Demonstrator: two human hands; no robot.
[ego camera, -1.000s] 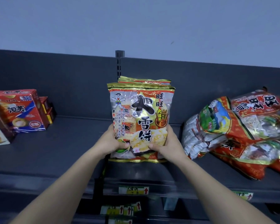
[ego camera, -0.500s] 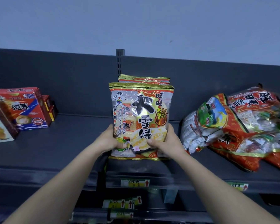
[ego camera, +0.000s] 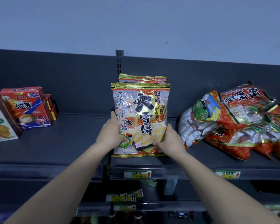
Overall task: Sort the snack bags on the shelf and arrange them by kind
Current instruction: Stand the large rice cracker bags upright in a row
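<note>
A gold and red rice cracker bag (ego camera: 141, 109) stands upright on the dark shelf (ego camera: 71, 143), at the front of a row of matching bags (ego camera: 142, 78) that peek out behind it. My left hand (ego camera: 111, 132) grips its lower left edge. My right hand (ego camera: 169, 139) grips its lower right edge, thumb on the front. To the right, a heap of red snack bags (ego camera: 242, 120) lies slumped on the same shelf, with a green-labelled bag (ego camera: 205, 110) on its left side.
Red snack boxes (ego camera: 27, 107) stand at the left of the shelf, with a cream box (ego camera: 0, 126) at the frame's edge. A slotted upright (ego camera: 119, 62) rises behind the bags. Price tags (ego camera: 137, 173) line the shelf's front edge; lower shelves show below.
Both hands keep hold of the front bag, which has stayed upright in the same place on the shelf. The view has shifted slightly.
</note>
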